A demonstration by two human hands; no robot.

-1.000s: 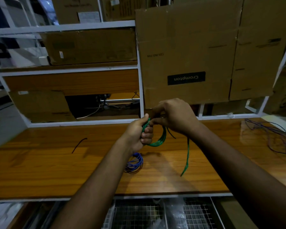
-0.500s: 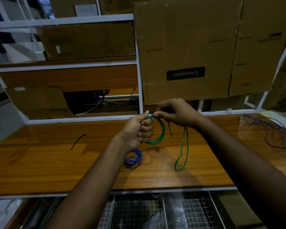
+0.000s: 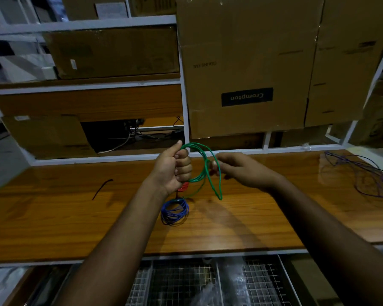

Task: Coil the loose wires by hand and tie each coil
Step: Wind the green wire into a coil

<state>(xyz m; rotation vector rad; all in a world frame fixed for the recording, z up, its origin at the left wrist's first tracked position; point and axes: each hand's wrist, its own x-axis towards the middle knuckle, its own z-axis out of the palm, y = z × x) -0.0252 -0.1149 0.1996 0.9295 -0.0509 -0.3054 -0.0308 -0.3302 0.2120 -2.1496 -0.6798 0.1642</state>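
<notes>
Green wire (image 3: 200, 171), one coil, is clenched in the left grip (image 3: 175, 170) above the bench (image 3: 53, 217); the right grip (image 3: 237, 171) pinches its loose strand. One blue coil (image 3: 174, 212) lies mid-bench, one purple tangle (image 3: 363, 175) at the right edge.

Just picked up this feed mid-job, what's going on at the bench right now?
A person is winding a green wire into a coil above a wooden bench. The left hand grips the loops in a fist, while the right hand pinches the loose end, whose tail hangs down in a loop. It isn't tied yet. A blue coil lies on the bench below, and a loose purple wire waits at the far right.
</notes>
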